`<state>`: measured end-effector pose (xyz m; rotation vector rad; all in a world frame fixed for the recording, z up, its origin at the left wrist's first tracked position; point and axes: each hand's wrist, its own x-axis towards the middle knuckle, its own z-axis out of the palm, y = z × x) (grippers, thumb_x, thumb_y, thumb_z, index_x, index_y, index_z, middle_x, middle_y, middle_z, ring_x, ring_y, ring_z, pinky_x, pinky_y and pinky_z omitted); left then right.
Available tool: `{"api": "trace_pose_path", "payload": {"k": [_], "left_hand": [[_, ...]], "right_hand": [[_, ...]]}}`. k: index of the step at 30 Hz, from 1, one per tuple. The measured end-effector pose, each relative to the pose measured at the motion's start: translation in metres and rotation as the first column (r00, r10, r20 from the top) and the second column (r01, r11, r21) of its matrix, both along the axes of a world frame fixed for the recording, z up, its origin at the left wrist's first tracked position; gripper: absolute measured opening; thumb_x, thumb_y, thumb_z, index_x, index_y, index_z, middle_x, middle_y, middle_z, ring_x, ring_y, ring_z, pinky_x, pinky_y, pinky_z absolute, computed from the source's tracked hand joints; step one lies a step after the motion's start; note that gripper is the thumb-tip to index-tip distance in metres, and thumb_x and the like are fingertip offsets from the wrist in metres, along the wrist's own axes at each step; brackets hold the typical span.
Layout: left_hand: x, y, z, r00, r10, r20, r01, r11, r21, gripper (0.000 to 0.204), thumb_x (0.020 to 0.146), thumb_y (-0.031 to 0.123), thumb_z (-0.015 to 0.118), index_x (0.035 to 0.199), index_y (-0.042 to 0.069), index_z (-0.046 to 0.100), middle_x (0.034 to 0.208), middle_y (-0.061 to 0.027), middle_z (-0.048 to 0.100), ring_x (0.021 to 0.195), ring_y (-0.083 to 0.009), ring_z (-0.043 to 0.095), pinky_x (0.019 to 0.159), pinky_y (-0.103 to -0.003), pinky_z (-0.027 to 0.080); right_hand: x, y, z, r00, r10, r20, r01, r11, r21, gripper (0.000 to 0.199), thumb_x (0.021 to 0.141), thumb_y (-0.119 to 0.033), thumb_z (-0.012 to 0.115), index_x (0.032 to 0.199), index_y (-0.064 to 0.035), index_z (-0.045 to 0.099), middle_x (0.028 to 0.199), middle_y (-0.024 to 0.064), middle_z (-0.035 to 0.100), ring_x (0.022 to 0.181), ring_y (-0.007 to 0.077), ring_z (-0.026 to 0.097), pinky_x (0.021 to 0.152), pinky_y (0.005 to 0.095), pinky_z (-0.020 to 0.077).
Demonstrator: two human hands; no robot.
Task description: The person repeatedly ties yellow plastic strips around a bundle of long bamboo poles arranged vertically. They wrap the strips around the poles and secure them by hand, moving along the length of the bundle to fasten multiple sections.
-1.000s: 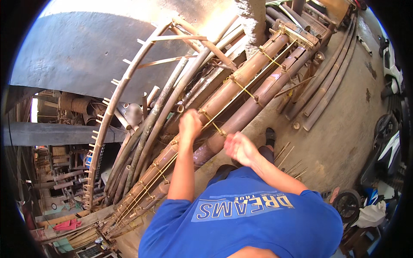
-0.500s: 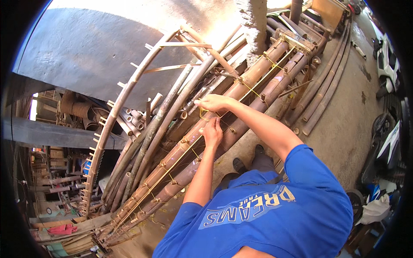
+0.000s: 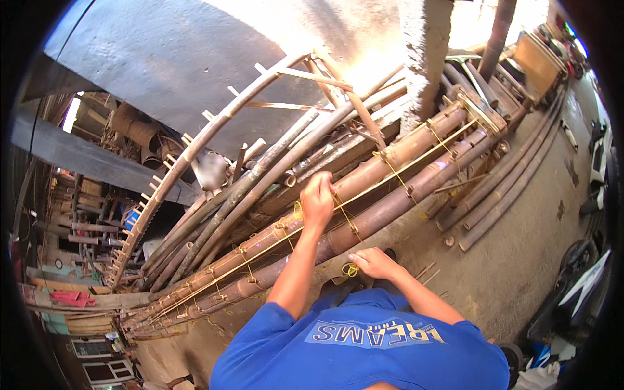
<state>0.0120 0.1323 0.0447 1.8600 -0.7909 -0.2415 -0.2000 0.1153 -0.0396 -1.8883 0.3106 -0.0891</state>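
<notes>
Two long, thick bamboo poles lie side by side, the far pole [image 3: 364,170] and the near pole [image 3: 416,188]. Short pegs stick out of both, and yellow cord [image 3: 348,216] crosses between them. My left hand [image 3: 317,203] is closed in a fist at the far pole, its fingertips turned away, so what they grip is hidden. Yellow loops show just left of its wrist. Close to my body, on the near side of the poles, my right hand [image 3: 374,263] pinches a small yellow cord coil [image 3: 351,269]. A strand rises from there toward the near pole.
A curved bamboo frame with pegs [image 3: 175,170] leans behind the poles, beside stacked bamboo [image 3: 244,188]. A rough concrete pillar [image 3: 416,65] stands at the far side. More poles [image 3: 513,175] lie on the floor to the right, with motorbikes [image 3: 578,292] beyond.
My right hand has come back from the far pole toward my body, drawing the yellow cord with it. My left hand stays at the far pole, now fisted. The view has shifted somewhat.
</notes>
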Motion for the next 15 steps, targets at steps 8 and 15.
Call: {"api": "trace_pose_path", "payload": {"k": [8, 15], "left_hand": [[0.105, -0.020, -0.136, 0.983, 0.060, 0.173, -0.143, 0.840, 0.523, 0.024, 0.083, 0.024, 0.053, 0.097, 0.013, 0.070, 0.093, -0.0215, 0.068, 0.090, -0.0414, 0.067, 0.081, -0.050, 0.054], [0.076, 0.157, -0.020, 0.993, 0.092, 0.080, -0.107, 0.971, 0.212, 0.042, 0.093, 0.029, 0.056, 0.118, -0.004, 0.059, 0.104, -0.0244, 0.066, 0.100, -0.0412, 0.062, 0.087, -0.048, 0.048]], "right_hand": [[-0.009, 0.017, 0.005, 0.995, 0.003, 0.095, 0.029, 0.944, -0.330, 0.038, 0.092, -0.026, 0.059, 0.062, -0.0027, 0.055, 0.063, 0.0212, 0.054, 0.072, 0.0414, 0.058, 0.088, 0.0464, 0.0476], [0.026, 0.069, -0.014, 0.999, -0.037, -0.021, 0.017, 0.791, -0.611, 0.037, 0.091, -0.024, 0.058, 0.063, -0.0008, 0.056, 0.064, 0.0229, 0.057, 0.071, 0.0426, 0.058, 0.087, 0.0478, 0.0457]]}}
